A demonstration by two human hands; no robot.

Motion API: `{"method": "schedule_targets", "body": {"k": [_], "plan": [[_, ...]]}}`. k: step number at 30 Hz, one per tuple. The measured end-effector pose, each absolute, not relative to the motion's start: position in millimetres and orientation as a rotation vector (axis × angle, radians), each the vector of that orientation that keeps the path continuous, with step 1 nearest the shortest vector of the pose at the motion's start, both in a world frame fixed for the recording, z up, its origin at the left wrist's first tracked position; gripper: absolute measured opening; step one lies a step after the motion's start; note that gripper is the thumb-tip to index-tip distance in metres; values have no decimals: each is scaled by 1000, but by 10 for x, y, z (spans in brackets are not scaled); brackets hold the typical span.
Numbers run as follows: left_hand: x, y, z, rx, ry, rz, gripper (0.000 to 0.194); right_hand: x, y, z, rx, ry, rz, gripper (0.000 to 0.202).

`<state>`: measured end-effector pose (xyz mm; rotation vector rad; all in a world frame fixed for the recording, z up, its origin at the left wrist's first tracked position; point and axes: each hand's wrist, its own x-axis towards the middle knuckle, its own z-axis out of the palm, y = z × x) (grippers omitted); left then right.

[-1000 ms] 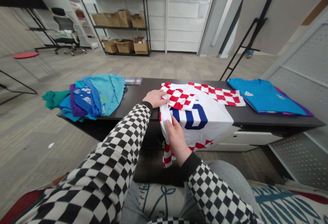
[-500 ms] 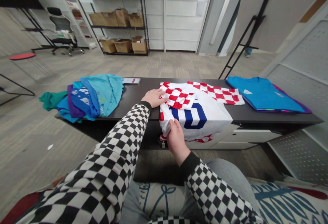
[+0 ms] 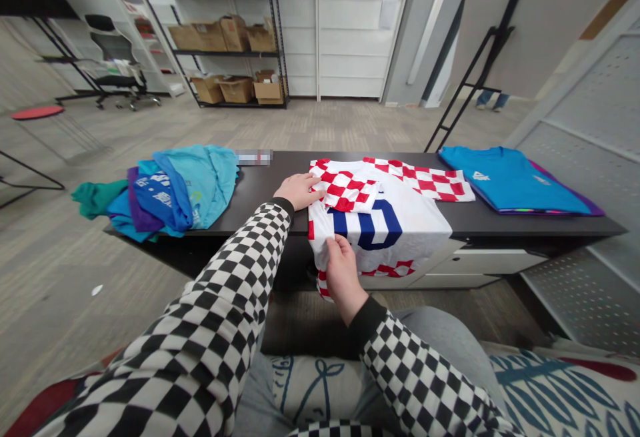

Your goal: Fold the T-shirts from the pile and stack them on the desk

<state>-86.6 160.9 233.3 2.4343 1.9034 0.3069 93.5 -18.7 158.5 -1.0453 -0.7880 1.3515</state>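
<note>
A white jersey [image 3: 420, 220] with red-and-white checked sleeves and a dark blue number lies over the dark table, its lower part hanging past the front edge. One checked sleeve is folded across the number. My left hand [image 3: 299, 191] rests flat at the jersey's left edge, fingers spread on the folded sleeve. Lower down, my right hand [image 3: 344, 270] pinches the white cloth at the left side, in front of the table edge. Below it hangs a checked hem corner.
On the table [image 3: 260, 190] are crumpled blue, teal and purple shirts [image 3: 205, 183] at left and a folded blue shirt [image 3: 515, 180] at right. Behind stand a shelf with boxes [image 3: 210, 35], a chair [image 3: 113, 57] and a black stand [image 3: 470, 83]. A person's lower legs [image 3: 493, 99] show behind a panel.
The checked hem corner below my right hand now hangs lower and shows more. Both hands keep nearly the same places on the jersey. More of the person's legs shows at the back.
</note>
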Motion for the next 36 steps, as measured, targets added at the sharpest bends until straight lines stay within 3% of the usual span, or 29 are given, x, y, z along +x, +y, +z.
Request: {"method": "schedule_targets", "body": {"k": [18, 36], "plan": [[-874, 1637, 2313, 2410, 1903, 304, 68, 933, -113, 1274, -1160, -812, 1227, 51], [-885, 1612, 2322, 2438, 1903, 287, 65, 1079, -125, 1168, -1224, -895, 1177, 43]]}}
